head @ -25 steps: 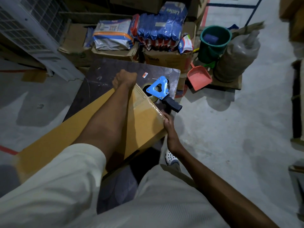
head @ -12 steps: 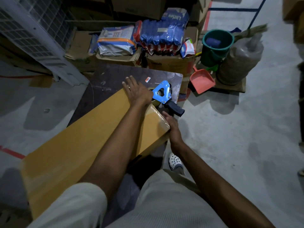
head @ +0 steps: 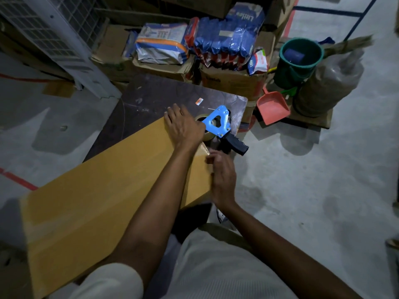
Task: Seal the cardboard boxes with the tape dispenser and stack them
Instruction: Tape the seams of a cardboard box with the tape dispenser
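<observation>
A long tan cardboard box (head: 108,201) lies across the dark bench (head: 151,93), the left hand (head: 185,128) pressing flat-fingered on its far end beside the blue black-handled tape dispenser (head: 222,128), while the right hand (head: 222,178) meets the taped corner, its fingers too blurred to tell whether they grip.

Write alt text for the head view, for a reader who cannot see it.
A person's left hand lies flat on the far end of a long cardboard box while the right hand touches its taped end corner. A blue tape dispenser sits just beyond, on a dark table.
</observation>
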A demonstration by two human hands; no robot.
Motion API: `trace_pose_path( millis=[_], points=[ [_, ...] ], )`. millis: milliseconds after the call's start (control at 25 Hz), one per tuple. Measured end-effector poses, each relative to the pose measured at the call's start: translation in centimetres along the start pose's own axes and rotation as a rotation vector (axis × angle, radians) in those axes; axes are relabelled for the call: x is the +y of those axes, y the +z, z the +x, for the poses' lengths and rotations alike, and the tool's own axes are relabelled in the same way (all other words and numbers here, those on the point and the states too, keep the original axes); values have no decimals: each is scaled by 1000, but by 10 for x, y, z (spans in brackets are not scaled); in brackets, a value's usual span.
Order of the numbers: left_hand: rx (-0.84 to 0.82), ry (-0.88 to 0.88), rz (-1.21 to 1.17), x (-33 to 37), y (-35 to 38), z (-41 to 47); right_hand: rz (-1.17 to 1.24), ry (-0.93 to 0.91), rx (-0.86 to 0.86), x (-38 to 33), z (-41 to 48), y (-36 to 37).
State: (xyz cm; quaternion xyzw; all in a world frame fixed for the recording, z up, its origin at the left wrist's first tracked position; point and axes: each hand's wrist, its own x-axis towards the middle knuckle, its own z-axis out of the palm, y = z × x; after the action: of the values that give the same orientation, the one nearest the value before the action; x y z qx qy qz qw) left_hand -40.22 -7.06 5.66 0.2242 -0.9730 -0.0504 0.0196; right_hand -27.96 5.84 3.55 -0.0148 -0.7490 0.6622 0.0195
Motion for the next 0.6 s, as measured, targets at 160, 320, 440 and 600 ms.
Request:
trace_pose_path(
  millis=[160, 320, 440, 600],
  points=[
    [57, -17, 60, 0, -8, 29, -197, -330, 39, 18, 16, -3],
    [-15, -37, 12, -4, -8, 60, -78, -422, -16, 28, 39, -4],
    [-30, -41, 16, -4, -5, 68, -112, -543, -126, 44, 56, -4],
    [-41, -55, 23, -6, -4, 72, -122, -582, -400, 68, 79, -18]
  ],
)
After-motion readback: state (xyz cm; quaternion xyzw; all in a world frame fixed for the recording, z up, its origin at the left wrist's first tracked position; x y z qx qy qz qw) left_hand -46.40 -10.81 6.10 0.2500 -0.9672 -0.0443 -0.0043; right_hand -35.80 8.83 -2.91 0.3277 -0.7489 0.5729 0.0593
